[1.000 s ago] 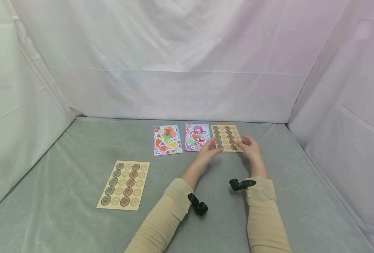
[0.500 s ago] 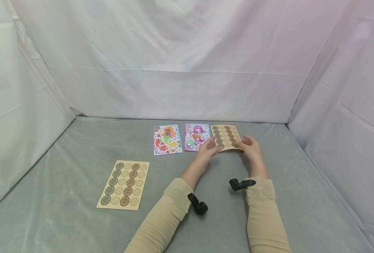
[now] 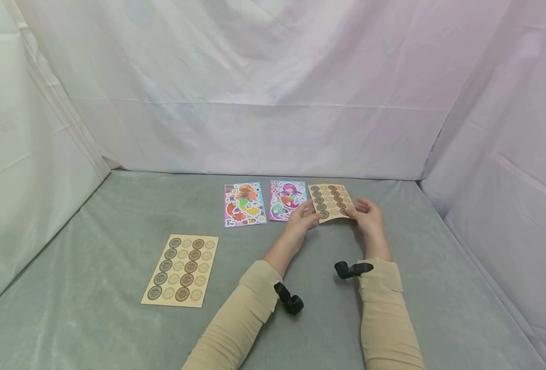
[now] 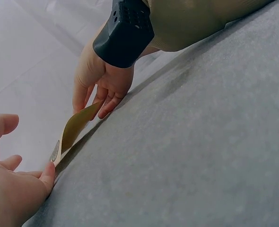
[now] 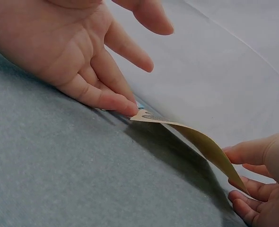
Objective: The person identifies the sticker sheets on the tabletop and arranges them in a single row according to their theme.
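Note:
In the head view a tan sheet of round stickers (image 3: 331,199) is at the back right, its near edge bowed up. My left hand (image 3: 297,225) pinches the near left corner between thumb and fingers, index finger held away. At the near right corner, my right hand (image 3: 369,220) grips the sheet with its thumb on top. Seen from the right wrist, the sticker sheet (image 5: 203,142) arches between the hands, with a shadow on the grey cloth below. The left wrist view shows the underside of the sheet (image 4: 78,124) rising towards the right hand (image 4: 113,82).
Left of the held sheet lie a purple-haired mermaid sticker sheet (image 3: 288,200) and an orange-haired one (image 3: 245,204). A second tan sheet of round stickers (image 3: 180,271) lies nearer, at left. White cloth walls (image 3: 273,139) border the grey table cloth (image 3: 115,231).
The tan sheet's near edge has come up from lying flat and now bows between my hands. The sheet and right hand have shifted slightly rightward. The other sheets have stayed put.

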Demonstrator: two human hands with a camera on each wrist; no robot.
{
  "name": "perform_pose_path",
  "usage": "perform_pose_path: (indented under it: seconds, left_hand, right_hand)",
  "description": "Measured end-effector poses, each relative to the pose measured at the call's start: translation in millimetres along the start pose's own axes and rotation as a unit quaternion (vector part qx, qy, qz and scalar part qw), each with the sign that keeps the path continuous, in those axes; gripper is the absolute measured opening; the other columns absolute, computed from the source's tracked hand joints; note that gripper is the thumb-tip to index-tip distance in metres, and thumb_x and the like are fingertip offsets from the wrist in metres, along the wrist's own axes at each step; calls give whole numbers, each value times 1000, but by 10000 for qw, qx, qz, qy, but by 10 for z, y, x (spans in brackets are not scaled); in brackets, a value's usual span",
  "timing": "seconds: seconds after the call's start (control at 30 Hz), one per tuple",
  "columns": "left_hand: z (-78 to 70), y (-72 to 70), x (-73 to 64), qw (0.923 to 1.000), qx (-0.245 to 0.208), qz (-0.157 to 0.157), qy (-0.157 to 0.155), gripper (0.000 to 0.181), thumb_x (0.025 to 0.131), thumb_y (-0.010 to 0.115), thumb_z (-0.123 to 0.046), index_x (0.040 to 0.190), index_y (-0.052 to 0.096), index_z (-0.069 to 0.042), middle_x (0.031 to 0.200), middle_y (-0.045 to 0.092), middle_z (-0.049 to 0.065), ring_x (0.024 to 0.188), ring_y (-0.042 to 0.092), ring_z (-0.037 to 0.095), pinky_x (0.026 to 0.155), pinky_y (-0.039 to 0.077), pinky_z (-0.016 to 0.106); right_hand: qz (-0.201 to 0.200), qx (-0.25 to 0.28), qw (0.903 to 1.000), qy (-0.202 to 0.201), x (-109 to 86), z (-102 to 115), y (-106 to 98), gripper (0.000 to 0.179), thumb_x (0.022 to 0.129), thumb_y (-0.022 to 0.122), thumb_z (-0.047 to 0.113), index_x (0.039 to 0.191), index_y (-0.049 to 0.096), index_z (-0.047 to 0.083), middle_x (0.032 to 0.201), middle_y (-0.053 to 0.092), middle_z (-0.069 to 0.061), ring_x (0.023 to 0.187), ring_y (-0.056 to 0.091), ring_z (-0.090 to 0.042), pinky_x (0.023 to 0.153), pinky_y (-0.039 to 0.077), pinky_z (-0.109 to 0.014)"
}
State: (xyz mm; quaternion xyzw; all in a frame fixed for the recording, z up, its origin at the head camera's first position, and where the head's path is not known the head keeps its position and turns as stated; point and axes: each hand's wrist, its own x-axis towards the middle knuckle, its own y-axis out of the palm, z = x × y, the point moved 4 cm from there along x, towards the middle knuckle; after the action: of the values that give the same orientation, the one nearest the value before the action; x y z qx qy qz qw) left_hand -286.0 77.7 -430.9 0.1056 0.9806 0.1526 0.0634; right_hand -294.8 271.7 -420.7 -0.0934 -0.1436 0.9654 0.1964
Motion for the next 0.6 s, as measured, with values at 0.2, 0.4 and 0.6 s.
perform_pose_path:
  seconds: [0.2, 0.4, 0.6]
  left_hand:
    - [8, -7, 6, 9998, 17, -114, -131, 59, 89, 63, -5, 143, 40, -1, 138, 47, 22, 120, 53, 25, 95, 46, 32]
    - [-7, -8, -1, 9998, -5, -109, -183, 60, 89, 64, -6, 144, 40, -1, 138, 48, 21, 120, 53, 24, 95, 46, 33]
    - [-19, -7, -18, 9999, -49, -63, -153, 60, 89, 63, -5, 144, 39, 0, 137, 49, 20, 121, 52, 24, 96, 45, 33]
  right_hand:
    - [-57, 59, 10000, 37, 9, -9, -2, 61, 87, 67, 4, 144, 42, 5, 138, 47, -21, 125, 46, -33, 102, 39, -42]
    - [-148, 155, 9997, 107, 14, -5, -16, 64, 85, 68, 0, 144, 42, 6, 137, 49, -20, 123, 48, -32, 100, 41, -40]
    - [-145, 183, 9997, 97, -6, 15, -21, 69, 84, 68, -2, 146, 39, 7, 136, 49, -21, 119, 50, -32, 95, 44, -36]
